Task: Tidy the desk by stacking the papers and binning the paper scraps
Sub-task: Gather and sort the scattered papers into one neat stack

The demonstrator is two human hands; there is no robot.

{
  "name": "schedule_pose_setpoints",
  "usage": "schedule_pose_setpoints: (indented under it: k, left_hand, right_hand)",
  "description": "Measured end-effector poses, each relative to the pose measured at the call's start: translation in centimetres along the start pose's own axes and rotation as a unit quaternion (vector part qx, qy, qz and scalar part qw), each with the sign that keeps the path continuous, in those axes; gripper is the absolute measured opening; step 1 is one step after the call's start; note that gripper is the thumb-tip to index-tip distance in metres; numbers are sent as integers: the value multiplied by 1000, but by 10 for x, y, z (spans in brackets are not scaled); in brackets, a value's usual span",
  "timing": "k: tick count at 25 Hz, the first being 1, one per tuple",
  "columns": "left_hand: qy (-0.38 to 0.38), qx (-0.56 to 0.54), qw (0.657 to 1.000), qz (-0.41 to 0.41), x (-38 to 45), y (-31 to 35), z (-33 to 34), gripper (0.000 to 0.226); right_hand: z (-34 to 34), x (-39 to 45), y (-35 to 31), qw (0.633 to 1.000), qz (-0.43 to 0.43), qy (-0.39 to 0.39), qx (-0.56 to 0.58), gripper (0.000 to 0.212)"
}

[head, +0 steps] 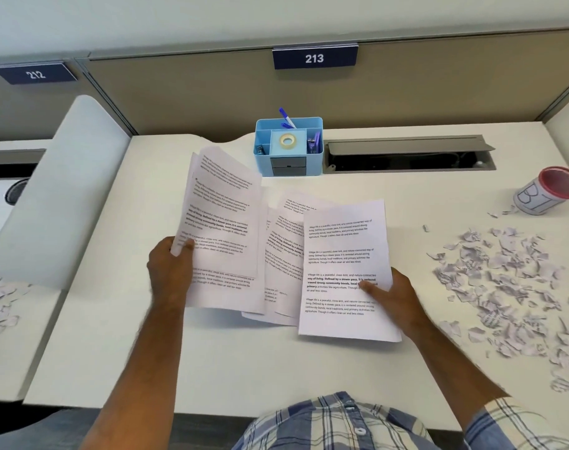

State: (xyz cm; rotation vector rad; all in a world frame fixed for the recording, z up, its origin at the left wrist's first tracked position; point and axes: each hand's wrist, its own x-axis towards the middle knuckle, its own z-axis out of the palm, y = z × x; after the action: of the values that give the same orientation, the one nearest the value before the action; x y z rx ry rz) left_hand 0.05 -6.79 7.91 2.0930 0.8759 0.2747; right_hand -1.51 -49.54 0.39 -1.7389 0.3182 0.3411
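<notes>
Printed papers [284,254] lie fanned across the middle of the white worktop [211,358]. The left hand [169,271] grips several lifted sheets [220,216] by their left edge; the right hand [395,298] pinches another sheaf [345,254]. Paper scraps [507,284] litter the right side, near a red-rimmed bin [549,190]. A blue desk organiser [288,146] stands behind the papers.

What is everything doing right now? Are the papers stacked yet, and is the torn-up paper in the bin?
left hand: grips a lifted bundle of papers.
right hand: holds a sheet, thumb on top.
papers: spread out, overlapping, not yet one stack.
paper scraps: scattered on the desk, not binned.
bin: tipped on its side, mouth open.
organizer: upright, holding pens and tape.
cable hatch: lid open.
</notes>
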Motion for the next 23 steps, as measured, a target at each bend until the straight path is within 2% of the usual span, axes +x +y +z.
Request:
schedule_pose_setpoints:
  k: [5,8,13,17,23]
  left_hand:
    - [39,-58,998,9,9,8,-24,13]
    - [32,-99,994,15,10,12,-32,14]
    - [-52,-179,981,-43,4,-1,-29,24]
    - [-110,-208,969,-70,-18,-8,-8,18]
    - [-194,-189,959,-87,-35,-16,3,15]
  right_hand:
    - [20,-2,-16,999,-11,-12,33,38]
    - [35,-4,-27,998,-17,-31,45,39]
    - [67,-7,-44,994,-25,-79,69,44]
    - [95,-14,-60,988,-28,-106,109,45]
    - [118,-23,-85,989,-24,-57,133,29]
